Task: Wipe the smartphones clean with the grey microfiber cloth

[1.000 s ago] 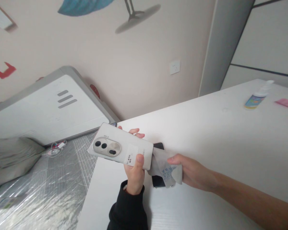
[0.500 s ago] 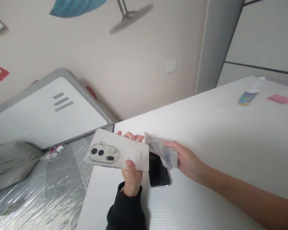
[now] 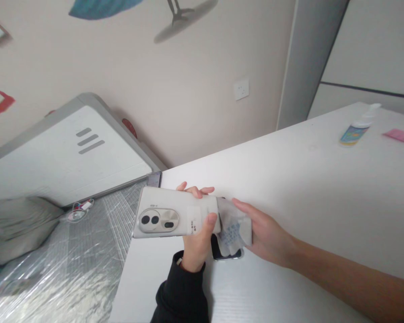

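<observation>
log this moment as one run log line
left hand: holds white phone, back side up | right hand: holds grey cloth by that phone's end | table: second phone partly behind cloth, bottle, pink item

At the left hand (image 3: 195,246), a creased black sleeve (image 3: 185,298) ends in a cuff (image 3: 188,279), lower centre; the right hand (image 3: 269,233) and forearm (image 3: 343,278), lower right, are bare

Free tabletop (image 3: 303,179), bottle (image 3: 354,134) beyond right fingers (image 3: 245,206)
</observation>
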Demonstrator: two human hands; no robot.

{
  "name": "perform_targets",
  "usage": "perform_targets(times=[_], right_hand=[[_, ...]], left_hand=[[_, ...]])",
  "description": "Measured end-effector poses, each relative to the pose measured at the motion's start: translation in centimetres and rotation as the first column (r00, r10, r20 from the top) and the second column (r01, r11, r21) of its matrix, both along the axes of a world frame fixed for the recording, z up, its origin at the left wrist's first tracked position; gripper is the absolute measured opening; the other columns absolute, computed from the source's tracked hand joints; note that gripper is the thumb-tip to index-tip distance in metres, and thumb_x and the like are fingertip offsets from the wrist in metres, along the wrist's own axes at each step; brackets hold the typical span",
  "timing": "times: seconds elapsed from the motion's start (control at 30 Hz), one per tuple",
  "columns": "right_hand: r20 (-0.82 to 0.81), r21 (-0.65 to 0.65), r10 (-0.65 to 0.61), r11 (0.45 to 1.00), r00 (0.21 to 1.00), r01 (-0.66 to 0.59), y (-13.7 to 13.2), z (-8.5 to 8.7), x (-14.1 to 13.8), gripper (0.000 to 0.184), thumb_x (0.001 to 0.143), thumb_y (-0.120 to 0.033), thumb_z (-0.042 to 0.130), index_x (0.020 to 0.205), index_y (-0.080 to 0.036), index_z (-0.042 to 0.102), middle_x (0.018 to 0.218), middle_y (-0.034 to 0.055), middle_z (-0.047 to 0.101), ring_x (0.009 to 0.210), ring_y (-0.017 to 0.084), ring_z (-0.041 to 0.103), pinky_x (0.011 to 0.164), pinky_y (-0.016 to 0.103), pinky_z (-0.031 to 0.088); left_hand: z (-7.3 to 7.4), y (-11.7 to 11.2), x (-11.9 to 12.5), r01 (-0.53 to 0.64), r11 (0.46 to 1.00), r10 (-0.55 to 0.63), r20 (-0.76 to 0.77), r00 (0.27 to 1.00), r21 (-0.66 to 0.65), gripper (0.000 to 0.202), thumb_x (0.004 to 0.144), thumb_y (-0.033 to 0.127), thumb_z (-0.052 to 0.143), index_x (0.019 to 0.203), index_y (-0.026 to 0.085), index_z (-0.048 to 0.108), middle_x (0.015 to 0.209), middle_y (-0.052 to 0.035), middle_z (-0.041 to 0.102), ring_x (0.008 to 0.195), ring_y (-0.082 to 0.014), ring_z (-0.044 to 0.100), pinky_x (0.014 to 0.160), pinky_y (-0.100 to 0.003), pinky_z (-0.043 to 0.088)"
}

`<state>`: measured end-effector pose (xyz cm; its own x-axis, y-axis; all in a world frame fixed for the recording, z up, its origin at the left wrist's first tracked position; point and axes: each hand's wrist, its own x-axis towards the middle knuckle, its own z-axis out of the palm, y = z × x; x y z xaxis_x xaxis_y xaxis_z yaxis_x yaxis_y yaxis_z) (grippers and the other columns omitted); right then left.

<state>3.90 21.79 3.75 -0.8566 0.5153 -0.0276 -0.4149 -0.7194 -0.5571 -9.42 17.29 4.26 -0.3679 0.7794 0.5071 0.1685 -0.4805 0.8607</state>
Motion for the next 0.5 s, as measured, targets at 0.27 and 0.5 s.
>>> perform_targets(times=[0.27, 0.5], right_hand=[[-0.022, -0.045, 0.061, 0.997, 0.998, -0.062, -0.7, 0.5, -0.4, 0.038, 0.089, -0.058, 0.069, 0.107, -0.025, 0.076, 0.12, 0.0046, 0.075, 0.129, 0.026, 0.06, 0.111, 0.04, 0.044], [0.098, 0.126, 0.075, 0.988, 0.992, -0.087, -0.7, -0.5, -0.1, 0.046, 0.089, -0.062, 0.067, 0.114, -0.024, 0.074, 0.113, 0.0059, 0.077, 0.117, 0.028, 0.066, 0.106, 0.041, 0.049]], left_hand=[[0.0, -0.1, 0.4, -0.012, 1.0, 0.014, -0.099, 0.995, 0.019, 0.044, 0.089, 0.026, 0.071, 0.124, 0.035, 0.046, 0.107, 0.0, 0.048, 0.118, -0.0229, 0.059, 0.112, -0.046, 0.042], [0.6, 0.4, 0.2, -0.023, 0.996, 0.026, -0.029, 0.999, 0.081, 0.056, 0.081, 0.039, 0.082, 0.124, 0.034, 0.046, 0.103, 0.0008, 0.045, 0.098, -0.0179, 0.056, 0.1, -0.037, 0.045]])
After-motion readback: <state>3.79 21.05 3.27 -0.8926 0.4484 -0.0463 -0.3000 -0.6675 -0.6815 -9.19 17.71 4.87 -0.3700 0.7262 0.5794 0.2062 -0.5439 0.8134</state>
